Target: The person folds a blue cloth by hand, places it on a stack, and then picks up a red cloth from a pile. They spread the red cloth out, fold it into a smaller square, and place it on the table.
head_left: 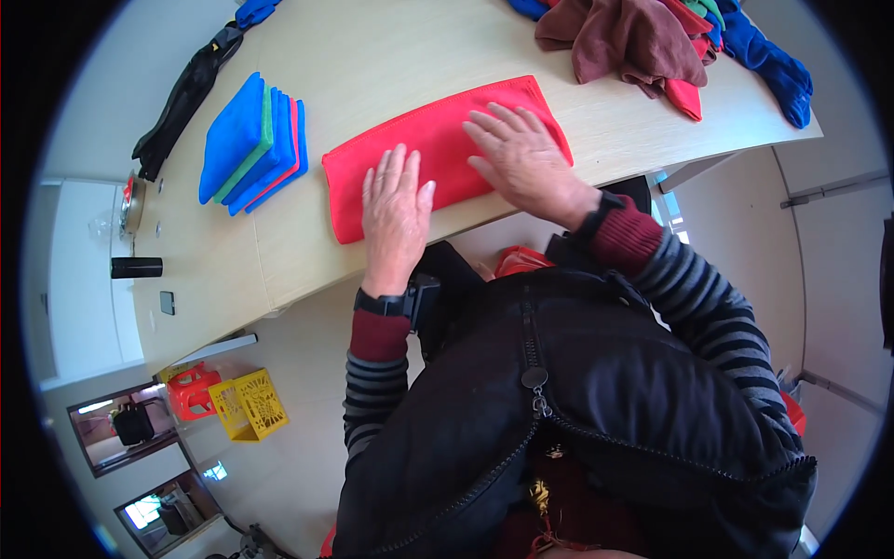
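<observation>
My fingers [402, 166] on the left hand [396, 219] are spread slightly apart and flat, pressing down on the red cloth [430, 140] near its lower left end. My right hand [523, 160] also lies flat, fingers apart, on the right half of the same cloth, centre of the frame. Neither hand grips anything; both palms just rest on the fabric. The red cloth is folded into a long strip, lying slanted on the wooden table [372, 56], close to the table's near edge, its lower left end by my left hand, its upper right end past my right fingertips.

Upper left of the frame: a stack of folded cloths [251, 144], mostly blue with green and red layers showing at the edges, just beside the red cloth, not touching it. Upper right: a loose pile of cloths [643, 42], brown on top, red and blue pieces sticking out. Far upper left along the table edge: a black strap-like item [182, 98]. Left edge of the table: a black cylinder [136, 267] lying on its side.

Both wrists wear black bands, sleeves striped grey with dark red cuffs. Lower left of the frame, on the floor: a yellow crate [250, 402] and a red crate [193, 388] next to each other.
</observation>
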A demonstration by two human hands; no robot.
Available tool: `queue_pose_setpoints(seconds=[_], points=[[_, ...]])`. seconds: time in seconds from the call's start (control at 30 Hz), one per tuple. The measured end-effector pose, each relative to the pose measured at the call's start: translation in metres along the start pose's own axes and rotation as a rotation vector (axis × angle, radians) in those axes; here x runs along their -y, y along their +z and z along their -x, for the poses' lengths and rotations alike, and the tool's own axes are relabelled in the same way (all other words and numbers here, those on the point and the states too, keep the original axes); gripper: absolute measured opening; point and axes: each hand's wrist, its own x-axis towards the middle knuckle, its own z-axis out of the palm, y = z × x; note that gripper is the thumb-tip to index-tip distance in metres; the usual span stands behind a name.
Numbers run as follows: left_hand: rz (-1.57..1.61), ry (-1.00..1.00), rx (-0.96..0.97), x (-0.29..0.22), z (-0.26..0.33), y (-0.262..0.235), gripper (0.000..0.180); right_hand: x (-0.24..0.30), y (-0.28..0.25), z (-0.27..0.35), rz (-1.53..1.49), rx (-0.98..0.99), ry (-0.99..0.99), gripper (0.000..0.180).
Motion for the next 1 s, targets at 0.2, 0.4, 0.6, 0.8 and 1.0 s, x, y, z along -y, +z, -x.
queue_pose_setpoints(seconds=[0.2, 0.4, 0.6, 0.8, 1.0], points=[[0.052, -0.033, 0.190, 0.009, -0.025, 0.032, 0.057, 0.004, 0.036, -0.024, 0.043, -0.009, 0.024, 0.063], [-0.043, -0.175, 0.195, 0.052, -0.018, 0.033, 0.062, -0.029, 0.035, -0.022, 0.075, -0.018, 0.156, 0.067], [-0.053, -0.354, 0.193, 0.076, -0.014, 0.023, 0.065, -0.038, 0.022, -0.026, 0.088, 0.010, 0.186, 0.070], [-0.066, -0.417, 0.176, 0.071, -0.010, 0.017, 0.067, -0.055, 0.019, -0.024, 0.109, -0.005, 0.238, 0.070], [-0.025, -0.434, 0.142, 0.068, 0.004, 0.011, 0.069, -0.053, 0.020, -0.022, 0.094, -0.018, 0.181, 0.068]])
